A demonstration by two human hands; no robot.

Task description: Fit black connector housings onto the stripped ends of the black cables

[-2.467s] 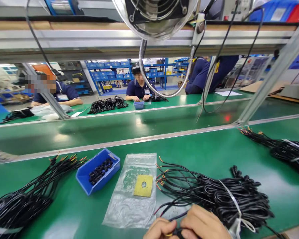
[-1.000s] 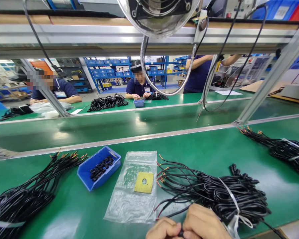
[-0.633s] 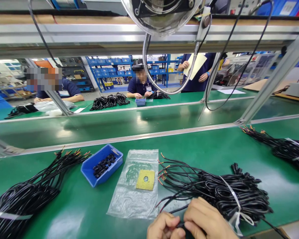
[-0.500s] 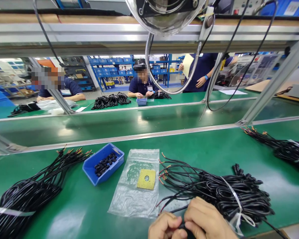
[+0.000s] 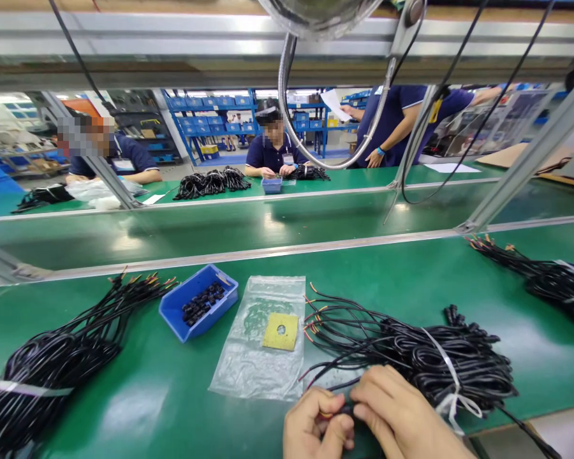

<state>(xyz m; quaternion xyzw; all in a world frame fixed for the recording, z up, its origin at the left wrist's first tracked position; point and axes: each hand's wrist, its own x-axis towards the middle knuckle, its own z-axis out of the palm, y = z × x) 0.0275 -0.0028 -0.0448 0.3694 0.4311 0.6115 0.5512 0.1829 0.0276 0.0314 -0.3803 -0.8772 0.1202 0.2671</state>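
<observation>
At the bottom of the head view, my left hand (image 5: 314,423) is closed around the end of a black cable (image 5: 348,408), and a bit of red and yellow wire shows at its fingers. My right hand (image 5: 402,411) pinches the same cable close beside it; the fingers nearly meet, and much of the held part is hidden. Just beyond lies a tied bundle of black cables (image 5: 452,360) with bare coloured wire ends pointing left. Left of it, a yellow square pad with a hole (image 5: 272,340) rests on a clear plastic bag (image 5: 249,376).
A blue bin (image 5: 172,319) holds small black parts (image 5: 203,304). More cable bundles lie at left (image 5: 52,357) and right (image 5: 555,284). A metal frame (image 5: 220,255) crosses the bench, with a looped metal hose (image 5: 283,95) overhead. Other people work beyond it.
The scene has shifted slightly upward in view. Coloured wire now shows at my left fingers, while both hands stay on the cable. Behind, the standing person's paper has moved left.
</observation>
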